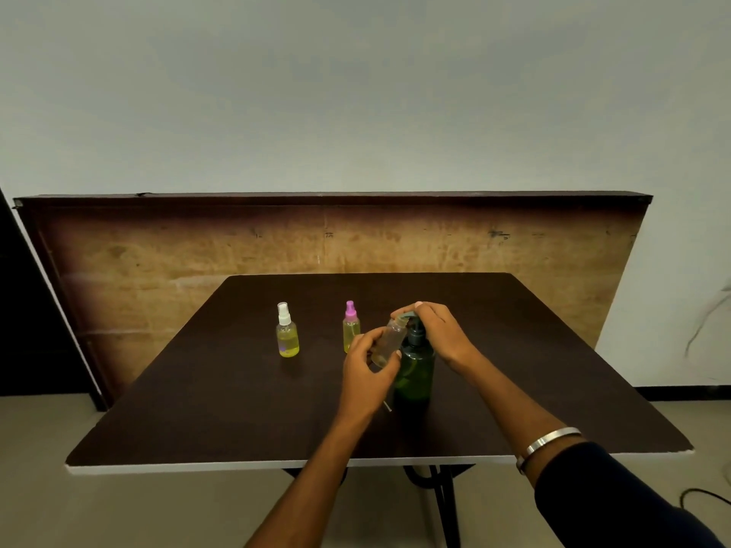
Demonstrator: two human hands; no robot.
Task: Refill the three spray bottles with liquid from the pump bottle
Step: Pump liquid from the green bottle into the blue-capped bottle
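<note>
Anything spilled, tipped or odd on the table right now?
No spill or tipped bottle shows. One oddity: a thin pale stick lies loose on the table beside the green pump bottle, likely the uncapped bottle's dip tube. The white-capped and pink-capped bottles stand upright.

pump head of the green pump bottle (415, 373) hidden under the right hand (437, 330), pink-capped spray bottle (350, 326) partly behind the left hand (366, 369), both forearms cut off at bottom edge
</note>
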